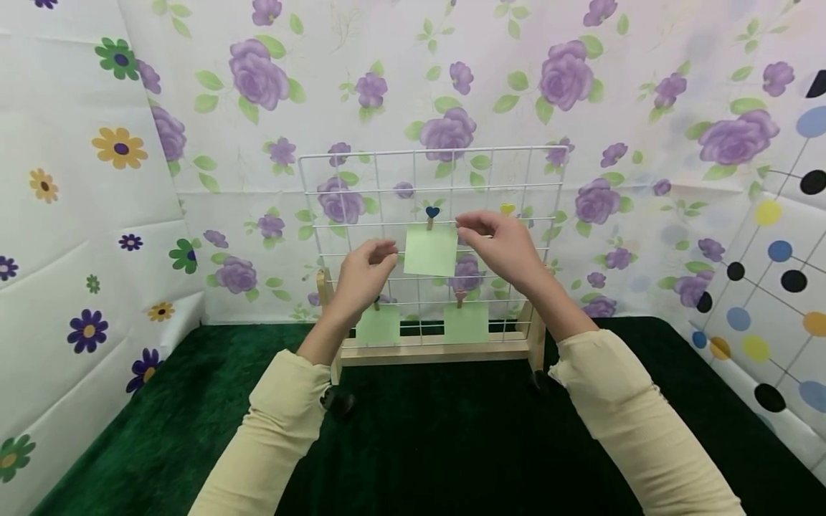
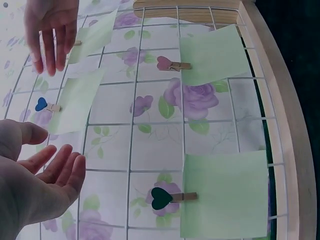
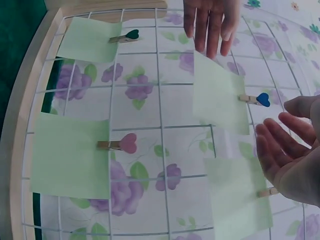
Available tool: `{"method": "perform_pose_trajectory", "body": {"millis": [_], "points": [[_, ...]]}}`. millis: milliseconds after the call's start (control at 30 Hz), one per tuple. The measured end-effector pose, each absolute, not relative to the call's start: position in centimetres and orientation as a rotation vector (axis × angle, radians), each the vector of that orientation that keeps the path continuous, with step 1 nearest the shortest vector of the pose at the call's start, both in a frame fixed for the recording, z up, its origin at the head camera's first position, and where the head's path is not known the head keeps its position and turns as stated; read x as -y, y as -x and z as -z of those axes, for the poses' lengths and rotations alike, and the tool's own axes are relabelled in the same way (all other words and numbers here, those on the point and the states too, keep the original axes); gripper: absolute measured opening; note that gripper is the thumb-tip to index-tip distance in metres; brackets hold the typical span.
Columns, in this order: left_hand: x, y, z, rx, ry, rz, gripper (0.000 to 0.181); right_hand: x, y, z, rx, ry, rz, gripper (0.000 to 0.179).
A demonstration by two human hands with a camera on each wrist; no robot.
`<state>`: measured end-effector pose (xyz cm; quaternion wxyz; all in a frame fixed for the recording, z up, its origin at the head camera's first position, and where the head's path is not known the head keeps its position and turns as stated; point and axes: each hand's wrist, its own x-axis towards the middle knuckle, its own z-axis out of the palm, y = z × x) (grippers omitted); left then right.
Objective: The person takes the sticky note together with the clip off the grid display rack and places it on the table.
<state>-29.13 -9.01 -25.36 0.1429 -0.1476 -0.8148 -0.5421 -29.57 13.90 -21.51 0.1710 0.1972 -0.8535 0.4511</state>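
A light green paper square hangs on the white wire grid, held by a wooden clothespin with a blue heart. My left hand is just left of this paper, fingers loosely bent and nothing in them. To its right, close to the paper's upper edge, my right hand is likewise empty with relaxed fingers. Behind the right hand a yellow heart clip shows, and its paper appears in the right wrist view. Lower down hang two more papers, under a dark green heart clip and a pink heart clip.
The grid stands in a wooden base on a dark green cloth. Behind it hangs a white sheet with purple flowers. Patterned sheets border the left and right sides.
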Motion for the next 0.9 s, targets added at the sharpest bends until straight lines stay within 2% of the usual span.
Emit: {"method": "perform_pose_trajectory", "body": {"millis": [367,900], "points": [[8.3,29.9,24.7,2.304,0.381,1.639,0.035,-12.6,29.8,19.6,2.416,-0.637,-1.241,0.033],[7.1,31.2,24.9,2.239,0.326,1.717,0.033,-10.9,30.8,19.1,2.486,-0.604,-1.218,0.037]]}}
